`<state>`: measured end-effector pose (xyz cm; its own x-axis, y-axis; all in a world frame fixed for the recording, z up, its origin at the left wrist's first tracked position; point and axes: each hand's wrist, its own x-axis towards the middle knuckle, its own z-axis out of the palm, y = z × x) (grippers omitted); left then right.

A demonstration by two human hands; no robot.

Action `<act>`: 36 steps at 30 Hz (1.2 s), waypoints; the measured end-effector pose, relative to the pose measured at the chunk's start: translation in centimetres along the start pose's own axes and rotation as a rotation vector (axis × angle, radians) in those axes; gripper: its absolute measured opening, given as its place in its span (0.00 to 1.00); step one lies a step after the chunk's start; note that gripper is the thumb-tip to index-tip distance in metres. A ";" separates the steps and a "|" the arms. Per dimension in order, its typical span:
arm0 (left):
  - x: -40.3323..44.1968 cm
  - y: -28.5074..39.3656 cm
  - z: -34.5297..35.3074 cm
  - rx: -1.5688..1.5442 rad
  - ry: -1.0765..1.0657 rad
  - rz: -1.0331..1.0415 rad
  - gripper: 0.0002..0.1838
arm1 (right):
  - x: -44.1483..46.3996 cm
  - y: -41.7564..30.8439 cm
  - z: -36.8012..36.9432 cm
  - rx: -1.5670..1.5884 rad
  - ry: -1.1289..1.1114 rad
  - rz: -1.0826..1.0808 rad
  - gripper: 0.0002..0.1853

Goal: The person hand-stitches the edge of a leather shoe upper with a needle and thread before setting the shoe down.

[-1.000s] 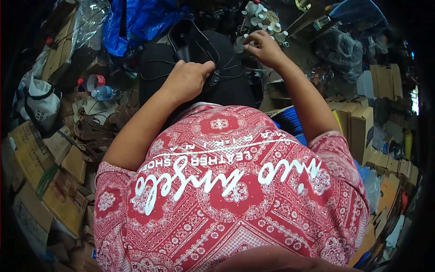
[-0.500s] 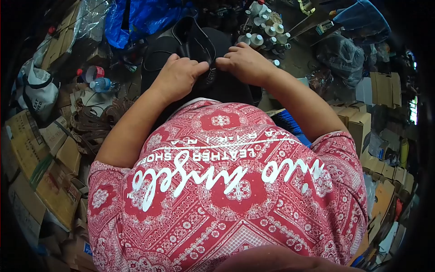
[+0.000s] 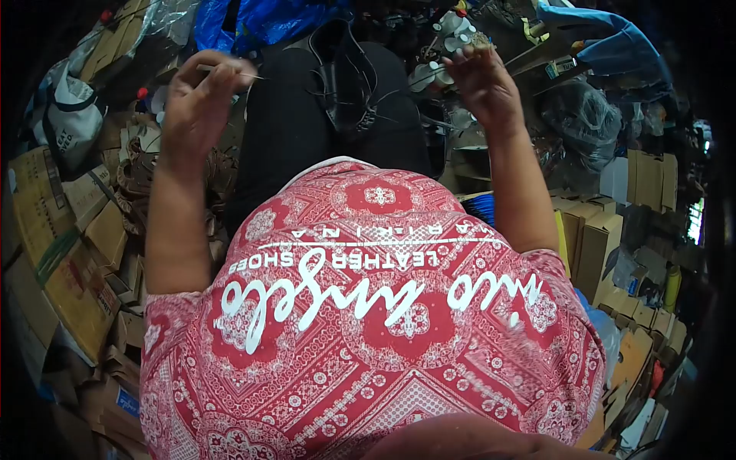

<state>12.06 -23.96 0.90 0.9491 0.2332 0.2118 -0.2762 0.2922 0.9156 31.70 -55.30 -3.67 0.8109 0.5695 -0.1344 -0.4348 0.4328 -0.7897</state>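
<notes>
A black leather shoe upper [image 3: 349, 84] lies between my knees, with lacing or stitches and loose dark thread ends at its near end. My left hand [image 3: 201, 100] is raised to the left of it, fingers pinched on a thin needle [image 3: 257, 76] that points right. To the right of the upper, my right hand [image 3: 487, 88] is lifted with its fingers curled, slightly blurred. A dark thread [image 3: 414, 83] runs from the upper towards this hand and seems to end in its fingers.
White-capped bottles [image 3: 429, 75] stand beyond my right knee. A blue plastic sheet [image 3: 268, 23] lies ahead. Cardboard boxes [image 3: 598, 230] crowd the right, and flattened cartons [image 3: 65, 253] the left. A clear plastic bag [image 3: 586, 119] sits at the far right.
Both hands were close together at the near end of the upper. They have spread wide apart, left hand to the left and right hand to the right, leaving the upper in view.
</notes>
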 end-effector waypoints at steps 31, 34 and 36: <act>6.5 -8.2 6.1 1.073 -0.683 -0.052 0.16 | 0.5 3.5 1.7 -1.216 -0.443 -0.069 0.08; 7.1 -8.8 5.8 1.093 -0.738 -0.053 0.15 | 0.6 3.5 1.3 -1.274 -0.500 -0.100 0.08; 7.4 -9.0 5.8 1.045 -0.784 -0.173 0.13 | 0.5 3.6 1.3 -1.270 -0.513 -0.100 0.08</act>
<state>22.42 -30.20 -3.78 0.8933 -0.4339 -0.1172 -0.2320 -0.6686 0.7065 30.01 -52.52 -5.83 0.4625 0.8861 -0.0304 0.4954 -0.2868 -0.8199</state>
